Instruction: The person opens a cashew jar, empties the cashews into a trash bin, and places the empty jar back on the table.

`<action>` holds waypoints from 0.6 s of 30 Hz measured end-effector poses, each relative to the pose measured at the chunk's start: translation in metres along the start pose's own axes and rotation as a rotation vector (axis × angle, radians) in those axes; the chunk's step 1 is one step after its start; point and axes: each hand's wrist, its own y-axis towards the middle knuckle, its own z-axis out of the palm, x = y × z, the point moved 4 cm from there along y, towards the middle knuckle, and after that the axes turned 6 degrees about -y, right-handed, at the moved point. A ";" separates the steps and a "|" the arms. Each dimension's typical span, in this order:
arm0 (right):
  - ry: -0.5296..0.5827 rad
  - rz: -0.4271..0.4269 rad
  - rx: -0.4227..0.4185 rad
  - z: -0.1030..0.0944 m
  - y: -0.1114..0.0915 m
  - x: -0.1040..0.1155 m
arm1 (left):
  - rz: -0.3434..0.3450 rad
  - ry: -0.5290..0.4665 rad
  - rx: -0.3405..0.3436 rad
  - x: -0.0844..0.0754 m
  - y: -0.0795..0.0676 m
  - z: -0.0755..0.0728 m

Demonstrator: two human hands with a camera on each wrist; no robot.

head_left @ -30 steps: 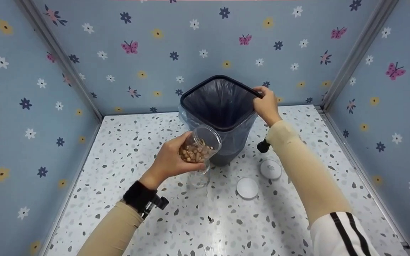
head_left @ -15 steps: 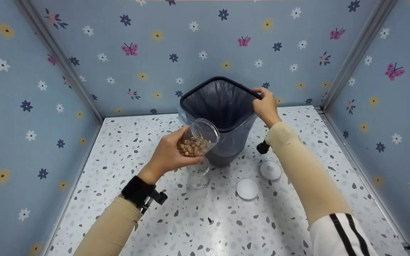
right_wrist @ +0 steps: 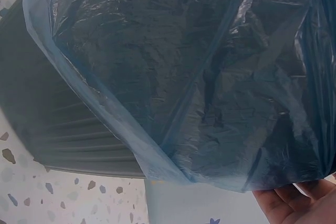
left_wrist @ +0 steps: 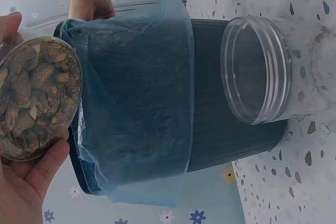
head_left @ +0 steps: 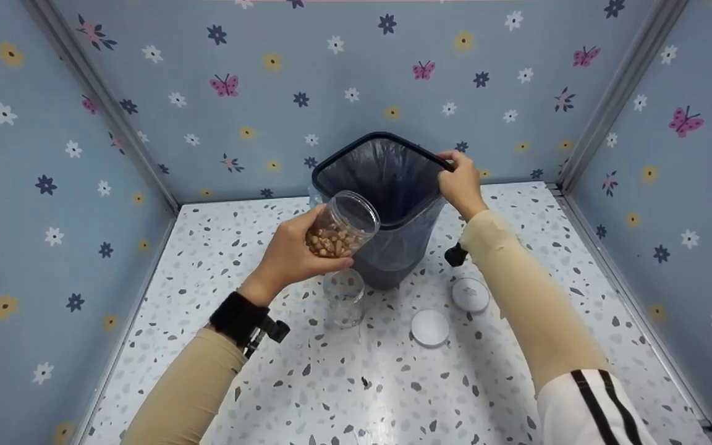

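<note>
My left hand [head_left: 291, 253] grips a clear plastic jar [head_left: 356, 213] that is tilted, its mouth toward the trash can. Brown peanuts [head_left: 329, 241], seemingly in their shells, lie in the jar's lower part; the left wrist view shows them through its base [left_wrist: 39, 98]. The dark trash can [head_left: 387, 272] is lined with a translucent blue bag [left_wrist: 136, 103]. At its right corner my right hand [head_left: 462, 184] holds the rim, fingers curled over the edge. A second clear jar [head_left: 345, 300] stands uncapped on the table, below my left hand.
Two white round lids [head_left: 430, 328] lie on the speckled table [head_left: 269, 395], right of the standing jar. Flower-patterned walls [head_left: 257, 80] enclose the table at the back and both sides. A small dark speck [head_left: 365, 382] lies near the front.
My left hand has raised the tilted jar slightly, up and toward the trash can's opening. More of the standing jar now shows. My right hand has stayed on the rim.
</note>
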 end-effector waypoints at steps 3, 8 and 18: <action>-0.002 0.003 -0.001 0.000 0.000 0.000 | -0.006 0.007 -0.005 -0.001 0.004 -0.001; 0.010 0.003 0.005 -0.001 0.000 0.000 | -0.003 0.004 -0.015 -0.002 0.013 -0.003; 0.035 0.004 0.024 0.000 0.000 -0.002 | -0.017 0.010 -0.032 -0.001 0.027 -0.008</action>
